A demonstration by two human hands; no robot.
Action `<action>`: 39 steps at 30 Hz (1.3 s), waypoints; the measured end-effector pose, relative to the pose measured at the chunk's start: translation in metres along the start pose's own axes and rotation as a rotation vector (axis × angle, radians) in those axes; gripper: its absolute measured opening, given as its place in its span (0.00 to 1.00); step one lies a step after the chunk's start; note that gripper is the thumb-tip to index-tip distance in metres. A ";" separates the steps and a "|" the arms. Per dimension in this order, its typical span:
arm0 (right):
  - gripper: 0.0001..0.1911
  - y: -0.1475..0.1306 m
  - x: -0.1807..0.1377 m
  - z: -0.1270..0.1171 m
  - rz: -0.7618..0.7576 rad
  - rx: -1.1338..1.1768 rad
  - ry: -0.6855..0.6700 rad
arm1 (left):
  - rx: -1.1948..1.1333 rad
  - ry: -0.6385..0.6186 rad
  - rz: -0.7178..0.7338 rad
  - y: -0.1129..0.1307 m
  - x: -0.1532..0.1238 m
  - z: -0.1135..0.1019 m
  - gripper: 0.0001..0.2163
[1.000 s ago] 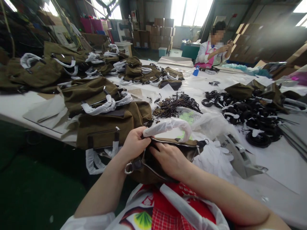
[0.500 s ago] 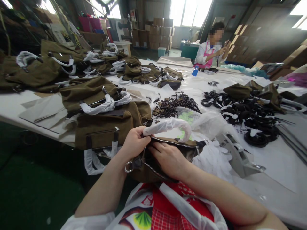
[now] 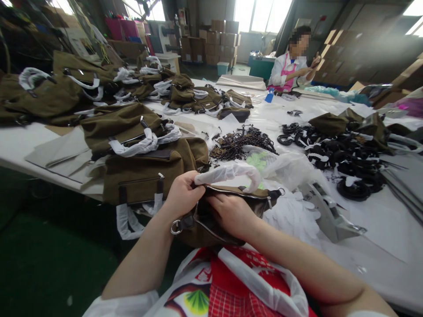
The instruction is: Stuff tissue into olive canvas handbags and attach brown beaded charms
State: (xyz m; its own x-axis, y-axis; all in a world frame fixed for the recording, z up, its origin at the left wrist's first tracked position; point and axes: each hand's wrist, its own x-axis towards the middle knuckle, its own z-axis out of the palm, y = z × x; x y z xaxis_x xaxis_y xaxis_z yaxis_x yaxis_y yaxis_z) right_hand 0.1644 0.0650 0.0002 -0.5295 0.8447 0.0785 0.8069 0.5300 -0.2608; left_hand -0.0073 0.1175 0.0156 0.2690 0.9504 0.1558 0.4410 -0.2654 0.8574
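An olive-brown handbag (image 3: 198, 235) with dark trim rests at my lap, against the table edge, its metal zipper unzipped. My left hand (image 3: 185, 193) is closed on the bag's left end, thumb over the zipper edge. My right hand (image 3: 236, 218) reaches into the bag's mouth; its fingertips are hidden inside, so I cannot make out what they touch. One handle (image 3: 228, 173), wrapped in white paper, arches over the far side. The other wrapped handle (image 3: 261, 277) hangs toward my red-and-white apron. A metal ring (image 3: 176, 227) sticks out at the near left corner.
Finished-looking olive bags (image 3: 145, 176) lie to the left, more piled behind. Braided dark straps with chain (image 3: 244, 143) sit mid-table. Coiled black straps (image 3: 353, 163) lie right, beside a grey tape dispenser (image 3: 330, 215) and white paper pieces (image 3: 294, 215). A co-worker (image 3: 291, 66) sits across the table.
The bag and both hands have shifted very slightly left and up in view. My right hand remains inside the bag and my left hand keeps its hold. The co-worker's head has turned slightly.
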 end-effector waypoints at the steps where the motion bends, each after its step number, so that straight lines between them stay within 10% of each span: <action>1: 0.12 -0.001 -0.004 -0.001 0.029 -0.013 0.015 | 0.038 -0.023 -0.006 0.000 -0.002 -0.003 0.10; 5: 0.08 -0.012 -0.035 -0.031 -0.150 0.048 0.078 | 0.198 -0.235 0.001 -0.001 -0.012 -0.017 0.14; 8: 0.08 -0.005 -0.065 -0.063 -0.299 0.166 0.405 | 0.244 -0.314 0.009 -0.005 -0.014 -0.023 0.16; 13: 0.05 0.075 -0.080 -0.070 0.307 0.012 1.003 | 0.356 -0.210 0.017 -0.013 -0.008 -0.034 0.15; 17: 0.15 0.139 -0.072 -0.042 0.731 -0.062 0.415 | 0.413 -0.137 -0.104 -0.021 -0.009 -0.053 0.11; 21: 0.10 0.156 -0.060 0.002 0.807 -0.084 -0.077 | 0.334 -0.181 -0.263 -0.029 -0.009 -0.066 0.12; 28: 0.14 0.153 -0.049 0.053 0.863 -0.172 -0.202 | 0.271 -0.158 -0.435 -0.022 -0.012 -0.068 0.16; 39: 0.14 0.156 -0.065 0.040 0.888 -0.175 -0.186 | 0.344 -0.096 -0.482 -0.022 -0.033 -0.083 0.19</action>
State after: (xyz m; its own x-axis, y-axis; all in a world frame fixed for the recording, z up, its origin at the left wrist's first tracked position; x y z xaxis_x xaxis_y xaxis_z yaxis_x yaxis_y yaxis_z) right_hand 0.3138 0.0899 -0.0840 0.2814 0.9289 -0.2408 0.9570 -0.2901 -0.0005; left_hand -0.0967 0.1058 0.0326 0.0390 0.9620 -0.2703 0.7803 0.1396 0.6096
